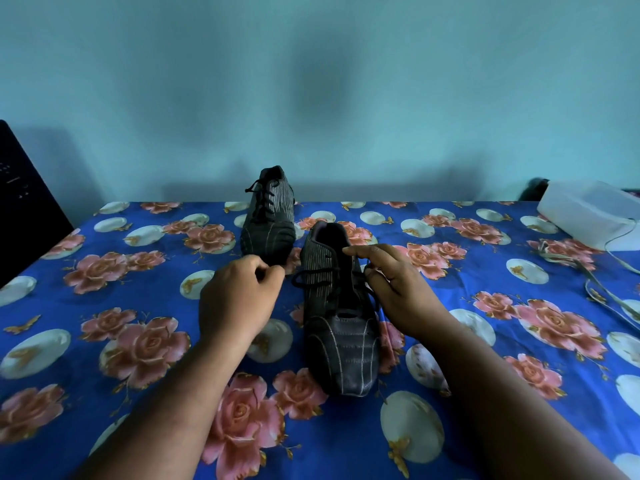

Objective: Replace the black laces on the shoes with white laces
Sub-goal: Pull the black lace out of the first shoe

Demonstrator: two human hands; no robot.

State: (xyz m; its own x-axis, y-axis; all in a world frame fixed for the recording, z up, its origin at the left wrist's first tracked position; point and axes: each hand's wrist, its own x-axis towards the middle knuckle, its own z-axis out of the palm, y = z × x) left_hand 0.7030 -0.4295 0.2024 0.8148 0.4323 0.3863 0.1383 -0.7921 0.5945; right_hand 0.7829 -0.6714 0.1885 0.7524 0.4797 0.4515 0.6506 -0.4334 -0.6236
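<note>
Two dark striped shoes stand on the blue floral cloth, toes toward me. The near shoe (pixel 341 327) has a black lace (pixel 313 273) loosened across its upper eyelets. My left hand (pixel 239 296) is just left of it, thumb and forefinger pinched together at the lace's left end. My right hand (pixel 394 285) is at the shoe's right side, forefinger stretched onto the collar, the other fingers curled around the lace there. The far shoe (pixel 268 216) is still laced in black. Pale flat cords (pixel 568 259), possibly the white laces, lie at the right.
A white box (pixel 588 213) with a thin wire sits at the back right corner. A black panel (pixel 24 209) leans at the left edge. The cloth-covered surface (pixel 121 278) ends at a teal wall behind the shoes.
</note>
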